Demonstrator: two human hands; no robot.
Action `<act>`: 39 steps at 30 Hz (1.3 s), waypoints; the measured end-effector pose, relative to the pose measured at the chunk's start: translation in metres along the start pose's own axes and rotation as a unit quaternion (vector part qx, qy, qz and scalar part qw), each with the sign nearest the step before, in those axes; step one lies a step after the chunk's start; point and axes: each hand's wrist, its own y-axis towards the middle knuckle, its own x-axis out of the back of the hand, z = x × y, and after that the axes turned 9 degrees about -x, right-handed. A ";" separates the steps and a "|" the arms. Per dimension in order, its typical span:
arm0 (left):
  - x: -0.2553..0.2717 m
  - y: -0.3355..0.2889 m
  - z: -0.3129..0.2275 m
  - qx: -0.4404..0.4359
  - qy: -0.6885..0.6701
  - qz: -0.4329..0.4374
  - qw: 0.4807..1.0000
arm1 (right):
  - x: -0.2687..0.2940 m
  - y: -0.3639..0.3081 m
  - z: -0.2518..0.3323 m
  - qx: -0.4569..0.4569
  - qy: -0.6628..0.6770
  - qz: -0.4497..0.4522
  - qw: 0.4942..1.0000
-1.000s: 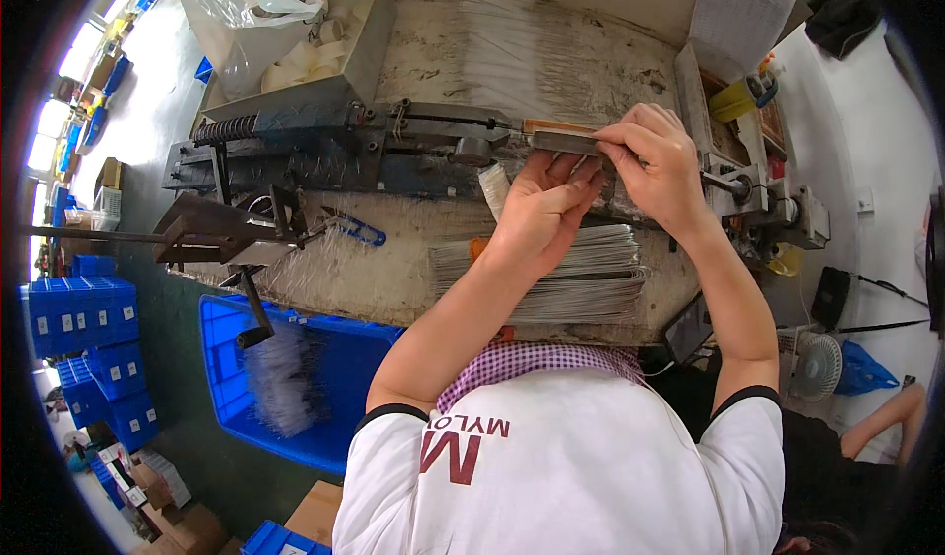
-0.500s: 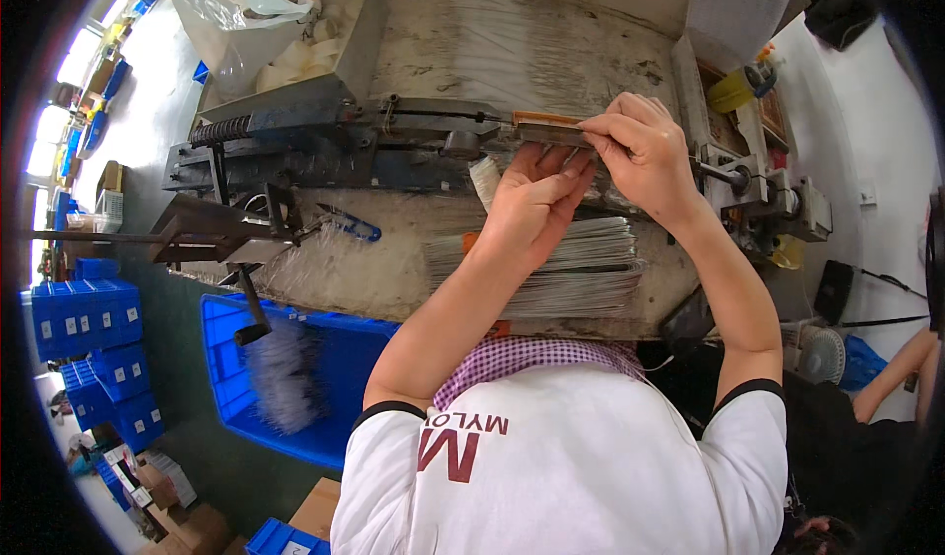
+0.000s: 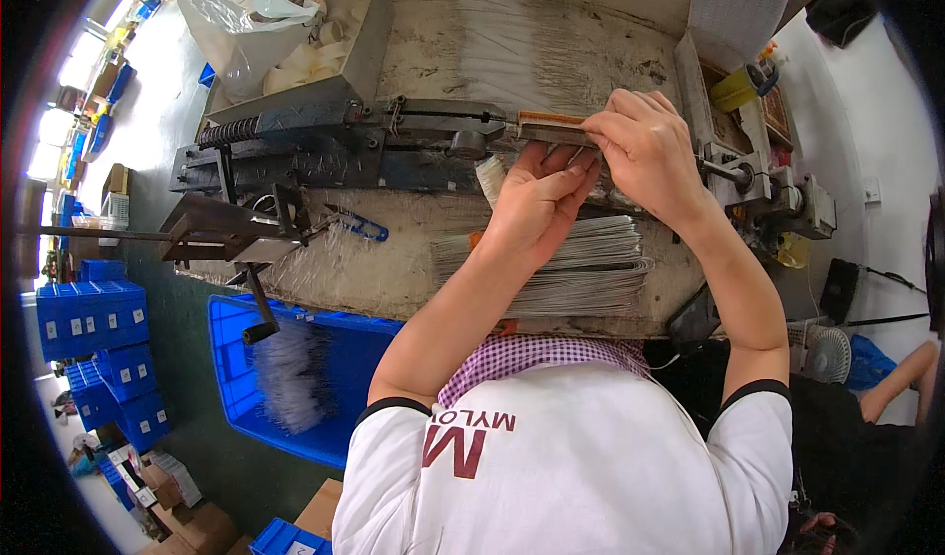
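Observation:
Both of my hands work at the right end of a narrow metal block with an orange-brown strip (image 3: 551,119), which sits in line with a long dark metal fixture (image 3: 423,122). From below, my left hand (image 3: 539,196) reaches up with its thumb and fingers pinched together just under the block. My right hand (image 3: 645,152) is closed in a pinch at the block's right end, its fingertips close to the left ones. Whatever lies between the fingers is too small to make out. A white thread spool (image 3: 490,179) stands beside my left hand. Below my wrists lies a bundle of thin grey-white strands (image 3: 586,270).
Blue-handled snips (image 3: 362,224) lie left on the bench. A dark bracket with a crank handle (image 3: 261,332) juts over a blue bin (image 3: 340,378) holding pale strands. More strands (image 3: 497,38) lie behind the fixture. A metal mechanism with a shaft (image 3: 758,181) stands at right.
The whole view has shifted slightly. My hands stay at the block in nearly the same pinched pose, with only small finger movement.

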 end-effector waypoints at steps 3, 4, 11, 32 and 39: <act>-0.001 0.000 -0.002 0.007 0.000 -0.013 1.000 | 0.001 0.000 -0.001 0.011 0.017 -0.029 0.999; -0.002 0.000 -0.002 0.014 0.001 -0.024 1.000 | 0.006 0.000 -0.001 0.011 0.016 -0.030 0.999; 0.000 -0.002 -0.001 0.021 0.046 -0.027 0.998 | 0.008 -0.014 0.009 0.019 0.094 0.012 0.995; 0.001 0.000 0.000 -0.004 0.038 -0.006 0.999 | 0.023 -0.022 -0.039 -0.013 0.029 0.000 0.999; 0.001 0.000 0.001 -0.010 0.027 -0.009 1.000 | 0.025 -0.028 -0.040 -0.010 0.017 -0.017 1.000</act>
